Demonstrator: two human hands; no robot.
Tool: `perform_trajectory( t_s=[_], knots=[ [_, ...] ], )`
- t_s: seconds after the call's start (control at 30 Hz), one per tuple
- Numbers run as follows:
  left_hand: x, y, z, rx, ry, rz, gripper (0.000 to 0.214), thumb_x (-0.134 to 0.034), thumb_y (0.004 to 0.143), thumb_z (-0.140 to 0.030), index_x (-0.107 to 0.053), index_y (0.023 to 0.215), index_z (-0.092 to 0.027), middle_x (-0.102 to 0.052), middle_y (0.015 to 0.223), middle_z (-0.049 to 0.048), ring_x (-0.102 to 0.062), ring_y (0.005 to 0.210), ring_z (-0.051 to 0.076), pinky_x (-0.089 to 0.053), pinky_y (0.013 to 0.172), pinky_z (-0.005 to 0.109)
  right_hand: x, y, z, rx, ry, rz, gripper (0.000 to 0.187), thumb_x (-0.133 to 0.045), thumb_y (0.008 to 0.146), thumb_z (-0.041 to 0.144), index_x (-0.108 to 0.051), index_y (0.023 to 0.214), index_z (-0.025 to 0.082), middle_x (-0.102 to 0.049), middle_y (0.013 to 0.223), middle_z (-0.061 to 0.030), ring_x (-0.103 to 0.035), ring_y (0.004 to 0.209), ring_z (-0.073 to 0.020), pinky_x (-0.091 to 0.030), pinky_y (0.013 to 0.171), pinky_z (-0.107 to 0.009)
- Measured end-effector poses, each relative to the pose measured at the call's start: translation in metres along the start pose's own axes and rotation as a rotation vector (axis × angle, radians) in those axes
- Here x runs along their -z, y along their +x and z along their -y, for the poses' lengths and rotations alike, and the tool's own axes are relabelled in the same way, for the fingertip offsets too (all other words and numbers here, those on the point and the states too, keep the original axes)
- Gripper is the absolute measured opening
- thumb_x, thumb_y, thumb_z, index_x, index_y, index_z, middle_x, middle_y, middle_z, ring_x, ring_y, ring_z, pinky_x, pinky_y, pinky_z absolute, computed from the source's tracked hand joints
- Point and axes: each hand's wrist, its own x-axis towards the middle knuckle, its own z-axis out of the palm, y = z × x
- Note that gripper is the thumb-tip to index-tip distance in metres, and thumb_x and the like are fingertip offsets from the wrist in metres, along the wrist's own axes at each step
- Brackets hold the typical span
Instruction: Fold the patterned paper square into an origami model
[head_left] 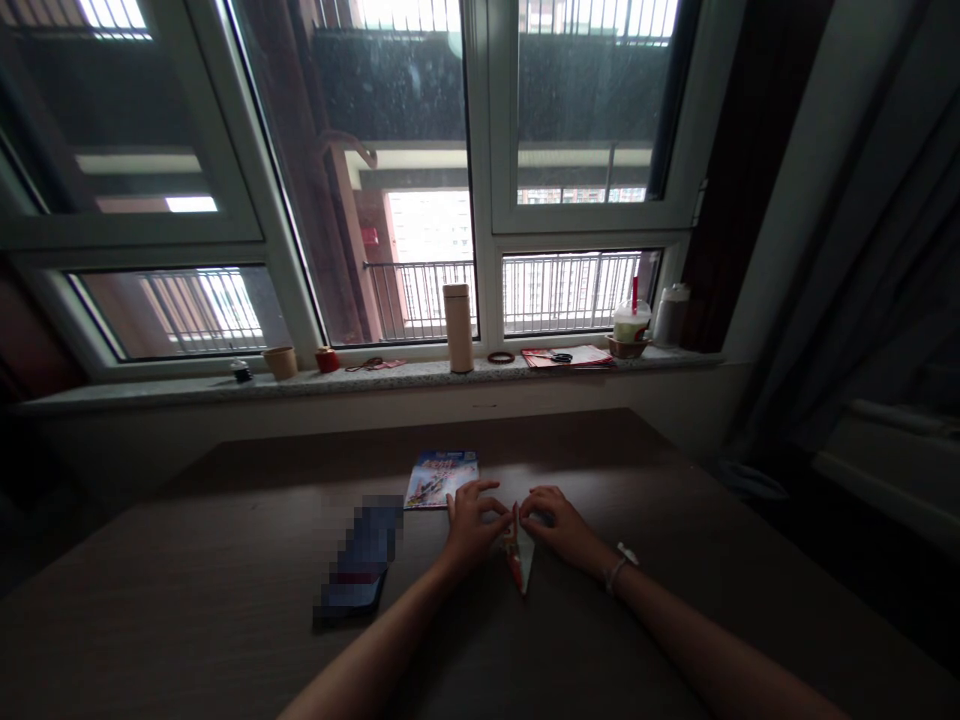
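A small folded paper piece (520, 560), pointed toward me, lies on the dark wooden table (225, 600). My left hand (471, 525) pinches its upper left edge with curled fingers. My right hand (559, 525), with a bracelet at the wrist, presses and pinches its upper right edge. Just beyond my left hand lies a colourful printed packet or booklet (441, 478).
A dark flat object (360, 565), blurred out, lies left of my hands. On the windowsill (150, 388) stand a tall beige flask (458, 328), a small cup (281, 361), a red pot (327, 359), scissors on red paper (562, 357) and a lidded drink cup with straw (631, 325).
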Motion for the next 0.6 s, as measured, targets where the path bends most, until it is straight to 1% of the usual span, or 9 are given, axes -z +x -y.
perform_trajectory(
  t_s=[0.13,0.23,0.37,0.6],
  knots=[
    [-0.0007,-0.0004,-0.0004,0.010,0.000,0.001,0.007,-0.073,0.077,-0.028,-0.075,0.071,-0.026,-0.061,0.126,0.0026,-0.044,0.127,0.029,-0.018,0.114,0.059,0.0000,-0.0004,0.0009,-0.010,-0.006,0.016,0.012,-0.062,0.082,0.031,-0.070,0.087,0.022,-0.064,0.103,-0.0061,-0.047,0.118,-0.0244,-0.034,0.104,-0.039],
    [-0.0013,-0.0007,0.0009,0.005,-0.025,-0.010,0.006,-0.073,0.077,-0.029,-0.076,0.074,-0.026,-0.061,0.127,0.0040,-0.044,0.127,0.030,-0.017,0.113,0.060,-0.0004,-0.0002,0.0017,-0.018,-0.015,0.024,0.012,-0.062,0.082,0.030,-0.069,0.085,0.022,-0.065,0.102,-0.0063,-0.047,0.119,-0.0244,-0.034,0.104,-0.039],
    [-0.0017,-0.0003,0.0033,-0.012,-0.048,-0.015,0.005,-0.074,0.077,-0.031,-0.078,0.079,-0.028,-0.062,0.127,0.0040,-0.045,0.127,0.031,-0.020,0.113,0.058,-0.0005,-0.0004,0.0052,-0.005,-0.029,0.034,0.012,-0.063,0.083,0.032,-0.070,0.083,0.022,-0.065,0.101,-0.0061,-0.046,0.119,-0.0245,-0.034,0.104,-0.038],
    [-0.0008,0.0018,0.0052,-0.002,-0.009,0.009,0.005,-0.074,0.076,-0.031,-0.077,0.074,-0.027,-0.063,0.126,0.0033,-0.046,0.126,0.032,-0.025,0.112,0.057,0.0011,-0.0005,0.0094,-0.008,-0.040,0.058,0.011,-0.064,0.082,0.031,-0.071,0.085,0.023,-0.064,0.102,-0.0060,-0.047,0.116,-0.0240,-0.035,0.104,-0.037]
  ],
)
